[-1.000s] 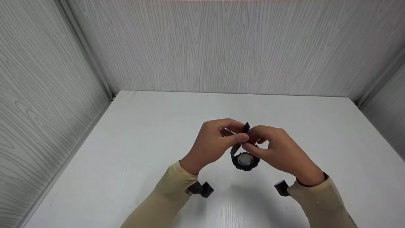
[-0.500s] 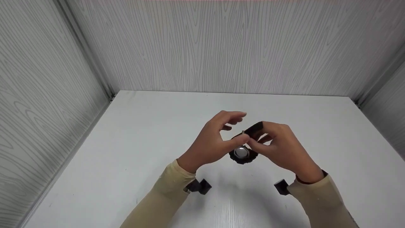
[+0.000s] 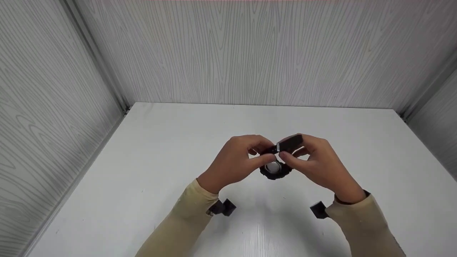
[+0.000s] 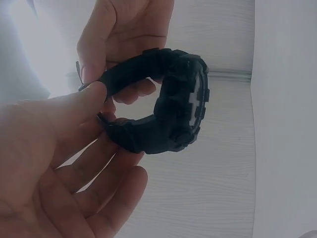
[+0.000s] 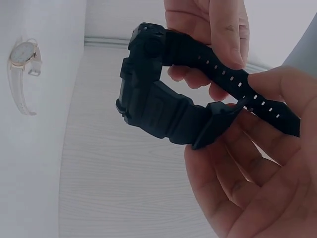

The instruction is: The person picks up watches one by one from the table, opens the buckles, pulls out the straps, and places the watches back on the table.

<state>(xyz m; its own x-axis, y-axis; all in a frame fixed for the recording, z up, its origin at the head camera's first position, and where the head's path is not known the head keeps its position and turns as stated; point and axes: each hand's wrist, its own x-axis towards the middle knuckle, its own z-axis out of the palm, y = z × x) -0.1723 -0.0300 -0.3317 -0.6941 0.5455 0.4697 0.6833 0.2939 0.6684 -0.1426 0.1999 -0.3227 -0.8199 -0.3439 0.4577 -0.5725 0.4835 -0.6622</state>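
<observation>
Both hands hold a chunky black wristwatch (image 3: 275, 172) above the white table, its dial below the fingers in the head view. My left hand (image 3: 237, 162) pinches the strap near the buckle between thumb and fingers. On the other side, my right hand (image 3: 317, 166) grips the strap end, thumb pressed at the join. In the right wrist view, the holed strap (image 5: 218, 69) runs by the buckle end (image 5: 218, 116), its tip lying over the right fingers. The watch case (image 4: 185, 99) shows side-on in the left wrist view, the strap bent into a loop.
A second watch with a pale strap (image 5: 18, 84) and gold-rimmed dial lies on a white surface in the right wrist view. Behind the white table (image 3: 178, 135) stands a wood-grain panel (image 3: 228, 53), with more panels on both sides. Black wrist-worn blocks (image 3: 229, 207) jut from the sleeves.
My left fingers leave the strap, spread, then come back down onto it. The strap end tilts over to the right into my right hand, and the watch case rises slightly.
</observation>
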